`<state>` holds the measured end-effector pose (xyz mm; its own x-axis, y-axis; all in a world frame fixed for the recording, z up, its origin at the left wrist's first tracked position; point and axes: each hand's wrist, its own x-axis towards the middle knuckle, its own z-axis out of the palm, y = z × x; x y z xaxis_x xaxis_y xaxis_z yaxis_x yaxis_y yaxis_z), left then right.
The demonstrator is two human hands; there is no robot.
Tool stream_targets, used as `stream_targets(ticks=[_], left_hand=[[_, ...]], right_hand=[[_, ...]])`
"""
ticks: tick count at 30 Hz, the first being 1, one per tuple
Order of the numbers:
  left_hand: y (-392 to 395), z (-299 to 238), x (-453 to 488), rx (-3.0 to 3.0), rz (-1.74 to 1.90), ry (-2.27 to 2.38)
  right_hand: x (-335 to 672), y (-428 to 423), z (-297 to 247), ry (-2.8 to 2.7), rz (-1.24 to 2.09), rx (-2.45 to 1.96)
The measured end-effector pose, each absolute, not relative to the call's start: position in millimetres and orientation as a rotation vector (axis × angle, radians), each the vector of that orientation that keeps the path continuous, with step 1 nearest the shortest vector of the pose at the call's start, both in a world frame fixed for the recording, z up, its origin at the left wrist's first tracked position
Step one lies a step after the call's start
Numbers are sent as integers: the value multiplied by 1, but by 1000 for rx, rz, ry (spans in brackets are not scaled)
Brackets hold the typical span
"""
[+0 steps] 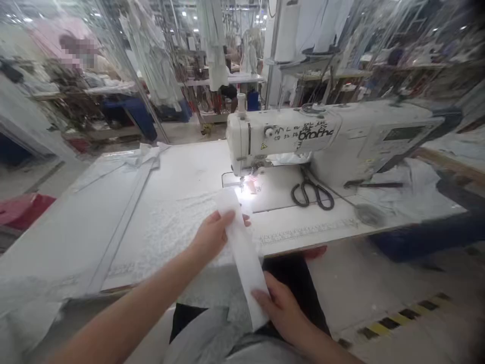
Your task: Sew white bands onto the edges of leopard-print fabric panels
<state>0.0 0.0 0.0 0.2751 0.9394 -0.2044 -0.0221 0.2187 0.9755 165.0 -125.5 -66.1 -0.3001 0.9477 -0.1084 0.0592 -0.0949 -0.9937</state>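
Note:
A long white fabric strip (242,247) runs from just in front of the sewing machine's needle down toward my lap. Near its upper end my left hand (214,232) pinches it, thumb on top and fingertips showing past the far edge. Lower down, my right hand (280,303) grips the strip at its right edge, thumb across the top. White patterned fabric (178,227) lies on the table under and left of my left hand. The white sewing machine (280,134) stands beyond both hands, its lamp shining on the needle area (244,187).
Black-handled scissors (312,194) lie by the machine's base. A printed ruler scale (306,232) runs along the table's front edge. Folded white pieces (140,156) sit at the back left, and more white cloth (413,192) at the right. A person (79,50) is at the far left.

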Motion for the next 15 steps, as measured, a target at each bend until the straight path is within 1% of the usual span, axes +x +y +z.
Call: stream_targets(ticks=[4,9,11,15], left_hand=[[40,5,0,1414,804,1233],[83,5,2,1770,747,1422],[96,3,3,1916,736,1478],[101,-3,4,2113,688,1536]], right_hand=[[168,-126,-87,-1335,1434,-1285],[165,-107,-92,-1407,1140,-1289],[165,-101,-91,-1449,1169,-1286],[172,-107,-95,-1543,1329,-1190]])
